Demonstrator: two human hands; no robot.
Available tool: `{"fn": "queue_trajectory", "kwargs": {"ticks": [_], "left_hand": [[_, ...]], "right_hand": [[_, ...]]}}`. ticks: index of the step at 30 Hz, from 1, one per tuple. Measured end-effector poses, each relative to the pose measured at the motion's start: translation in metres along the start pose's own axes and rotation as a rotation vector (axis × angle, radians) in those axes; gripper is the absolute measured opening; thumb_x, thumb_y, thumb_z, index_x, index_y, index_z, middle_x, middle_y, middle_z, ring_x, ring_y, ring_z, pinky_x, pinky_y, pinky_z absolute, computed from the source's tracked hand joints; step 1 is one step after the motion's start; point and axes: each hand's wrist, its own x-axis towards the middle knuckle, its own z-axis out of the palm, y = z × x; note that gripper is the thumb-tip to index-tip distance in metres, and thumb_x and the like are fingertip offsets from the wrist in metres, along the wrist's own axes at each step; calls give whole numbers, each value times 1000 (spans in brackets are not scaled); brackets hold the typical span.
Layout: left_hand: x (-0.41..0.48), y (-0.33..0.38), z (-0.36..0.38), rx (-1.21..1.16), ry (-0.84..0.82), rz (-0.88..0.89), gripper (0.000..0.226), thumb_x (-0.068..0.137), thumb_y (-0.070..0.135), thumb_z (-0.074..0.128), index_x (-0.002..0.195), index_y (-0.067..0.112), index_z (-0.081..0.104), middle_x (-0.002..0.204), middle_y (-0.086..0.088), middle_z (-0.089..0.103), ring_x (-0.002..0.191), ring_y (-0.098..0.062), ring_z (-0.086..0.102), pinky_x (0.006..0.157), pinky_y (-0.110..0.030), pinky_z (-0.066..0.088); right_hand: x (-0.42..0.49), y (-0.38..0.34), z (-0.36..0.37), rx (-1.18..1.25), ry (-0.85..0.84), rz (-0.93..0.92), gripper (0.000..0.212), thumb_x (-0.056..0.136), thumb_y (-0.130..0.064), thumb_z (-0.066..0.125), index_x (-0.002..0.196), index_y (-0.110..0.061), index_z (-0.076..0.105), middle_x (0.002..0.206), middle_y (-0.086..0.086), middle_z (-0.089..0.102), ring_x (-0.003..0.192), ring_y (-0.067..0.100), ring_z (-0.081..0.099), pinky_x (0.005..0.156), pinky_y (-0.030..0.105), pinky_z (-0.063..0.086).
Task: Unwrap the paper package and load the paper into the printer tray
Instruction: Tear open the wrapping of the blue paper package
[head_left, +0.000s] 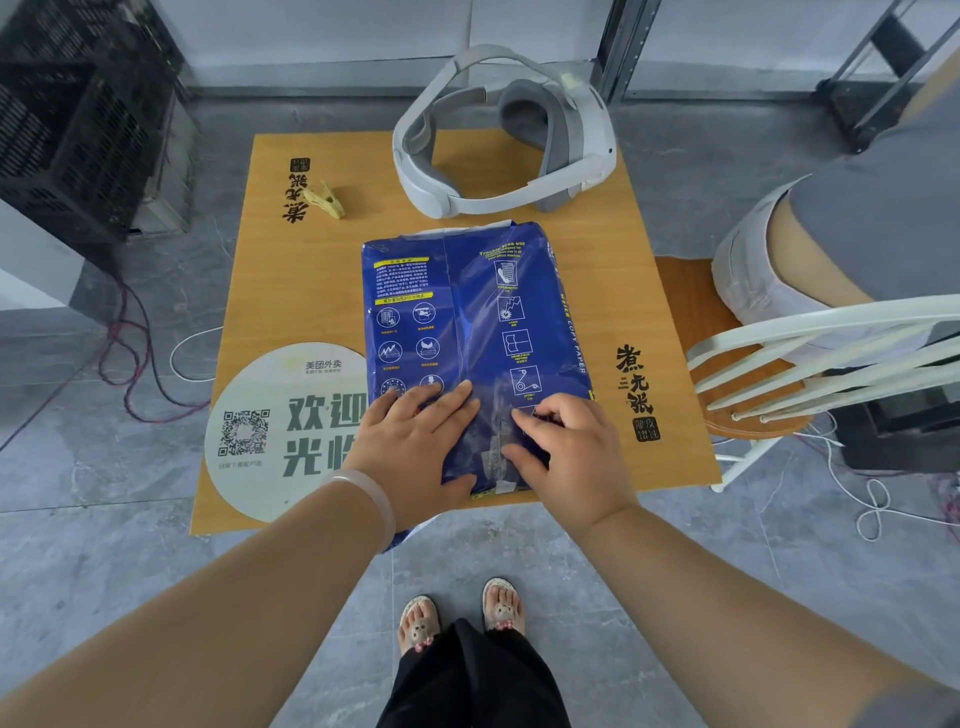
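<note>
Nearest thing first: both hands are on the near end of the blue glossy-wrapped ream of copy paper (475, 358), which lies seam-up on the square wooden table (670, 291), its near end poking a bit over the table's front edge. The left hand (415, 441) is spread flat and released, just pinning the pack down. The right hand (563, 447) has its fingertips (535, 418) curled and pinched at the centre seam, so the grip looks clenched on the wrapper flap, though I can't tell how much film it's actually got.

Risks as I see them: the wrapper looks slick, so a hard yank could tear only a strip, or slide the whole ream off that overhanging edge toward the floor. Ripping too deep might crease the top sheets, and those would probably jam later.

Further back, the yellow plastic clothes peg (324, 200) and the white-and-grey head-mounted headset (501, 135) sit well apart, but a shoved pack could bump the headset. No printer tray in view.
</note>
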Motion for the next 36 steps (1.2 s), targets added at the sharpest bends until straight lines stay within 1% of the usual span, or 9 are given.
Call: {"fn": "queue_trajectory", "kwargs": {"ticks": [3,6,11,13,18,21,25,31,36], "left_hand": [[0,0,0,-2,-2,-4,81,76,68,34,147,36,10,158,19,7,144,-13,8,117,-44,2],[0,0,0,-4,-6,-5,81,76,68,34,147,37,10,158,19,6,144,-13,8,117,-44,3],[0,0,0,-13,-12,-10,81,77,68,34,147,38,9,158,20,5,144,-13,7,118,-44,3],[0,0,0,-8,-16,-7,81,77,68,34,147,38,8,158,20,4,144,-13,6,118,-44,3],[0,0,1,-11,-8,-5,80,78,69,33,147,38,8,158,20,5,144,-13,6,118,-44,2],[-1,-1,1,-16,-1,-7,80,77,69,32,147,38,7,158,20,5,144,-13,6,118,-44,1],[-1,-1,2,-26,9,-2,80,77,68,33,147,38,9,158,20,7,144,-14,8,118,-44,2],[-2,-1,3,-18,34,-5,79,77,68,35,147,39,12,157,21,9,144,-13,11,116,-42,1],[-2,-2,3,-20,39,-1,79,77,68,35,147,39,13,157,21,11,144,-13,11,116,-41,2]], "right_hand": [[-8,-3,4,-50,2,-11,36,81,-36,67,114,-20,70,110,3,62,105,27,54,89,40,47],[-12,-4,5,-86,-17,-14,40,83,-39,64,118,-22,67,117,2,60,110,27,51,93,41,43],[2,-6,3,-102,-37,29,50,84,-40,62,129,-20,57,121,-2,54,116,22,46,97,37,38],[13,-8,3,-129,-42,25,49,86,-39,60,131,-20,55,123,-3,52,116,21,45,97,38,39],[27,-2,1,-107,-45,-31,37,88,-26,61,123,-16,61,118,-1,59,112,22,51,95,38,43],[35,-2,1,-56,-38,-6,31,90,-22,59,119,-14,64,116,3,62,110,24,52,93,38,45],[47,-6,1,-30,-53,68,27,90,-26,60,115,-16,65,114,2,61,111,21,52,91,35,48],[61,-8,2,-3,-56,164,17,88,-29,62,99,-17,69,106,3,64,101,20,56,82,31,49],[68,-12,4,-32,-48,194,14,87,-31,63,94,-20,68,102,1,63,96,20,57,77,29,46]]}}
